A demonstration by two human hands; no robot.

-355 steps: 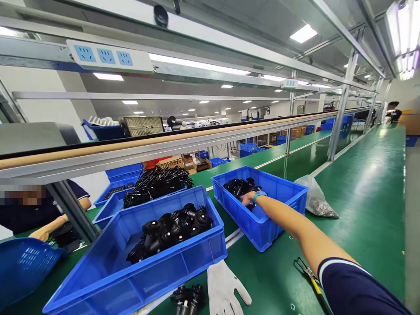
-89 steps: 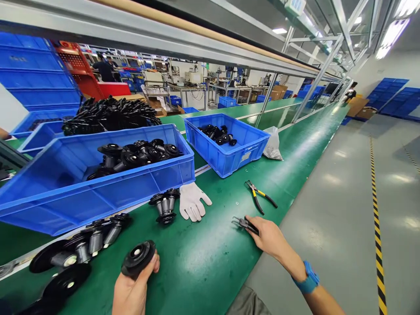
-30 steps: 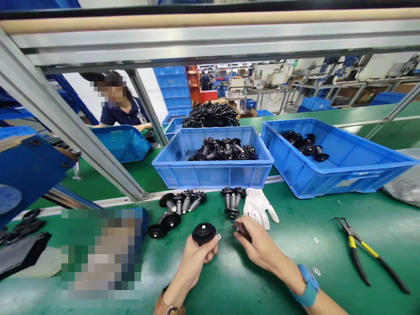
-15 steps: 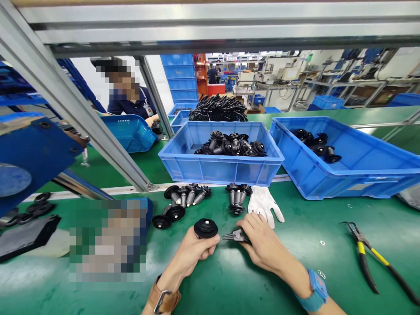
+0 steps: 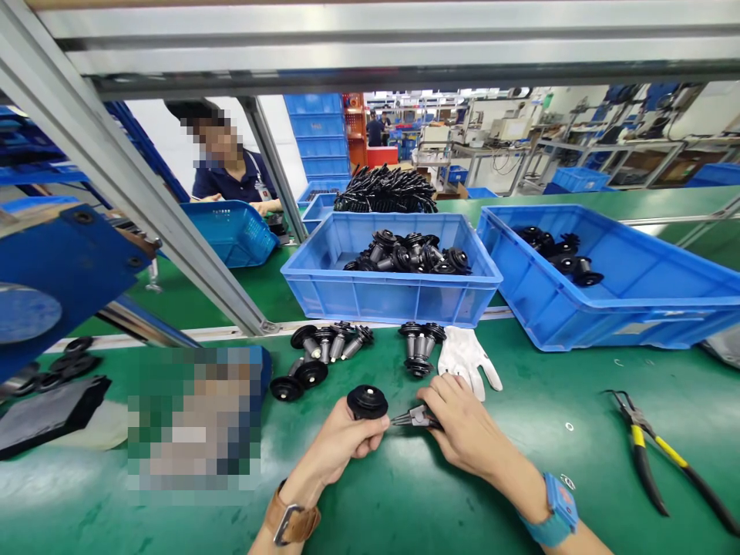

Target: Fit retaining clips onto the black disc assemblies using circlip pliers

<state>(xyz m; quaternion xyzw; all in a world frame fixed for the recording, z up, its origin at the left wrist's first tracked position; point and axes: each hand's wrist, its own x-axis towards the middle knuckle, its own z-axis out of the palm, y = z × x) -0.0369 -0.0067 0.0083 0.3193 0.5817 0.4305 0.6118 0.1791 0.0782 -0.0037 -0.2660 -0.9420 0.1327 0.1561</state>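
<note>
Left hand (image 5: 341, 439) is gripping a black wheel (image 5: 367, 401); right hand (image 5: 462, 428) is clamping pliers (image 5: 413, 418), tips apparently pointing at it, lining up is calling for steady aim.

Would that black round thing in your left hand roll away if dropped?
Probably a little: the part in the left hand has a round disc top. Similar parts rest on their sides on the belt, so it likely stops soon. It looks stiff, not floppy.
</note>
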